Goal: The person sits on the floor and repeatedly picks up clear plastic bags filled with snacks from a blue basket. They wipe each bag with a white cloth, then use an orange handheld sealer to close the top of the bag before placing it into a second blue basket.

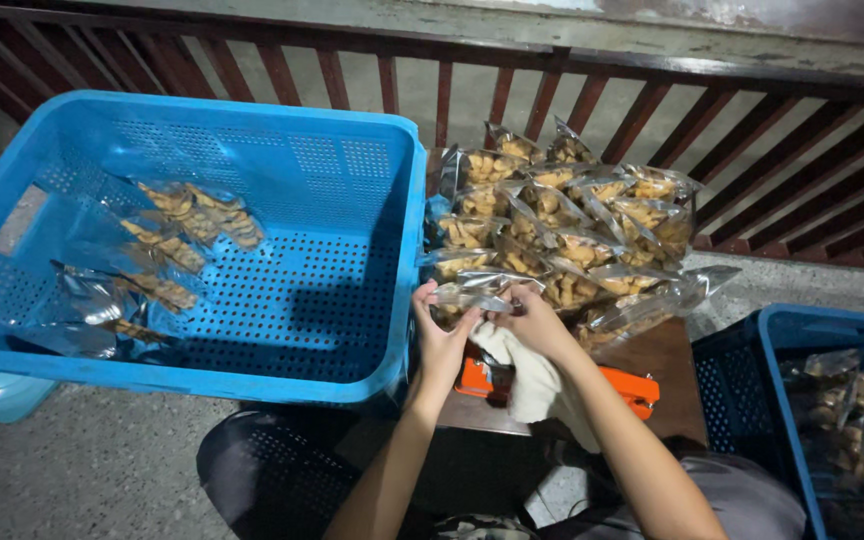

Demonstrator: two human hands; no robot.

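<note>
Left hand (439, 340) and right hand (537, 322) pinch one snack packet (467, 296); fingers closed.

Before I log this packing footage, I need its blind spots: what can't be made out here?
Head view only:
- Orange tool: mostly under the white cloth and right hand.
- Clear snack packet in both hands: seal hidden by the left hand.
- Right blue perforated plastic crate: cut off by the frame edge, contents dim.

Left hand (440, 340) and right hand (535, 322) meet, fingers curled, forearms converging.
</note>
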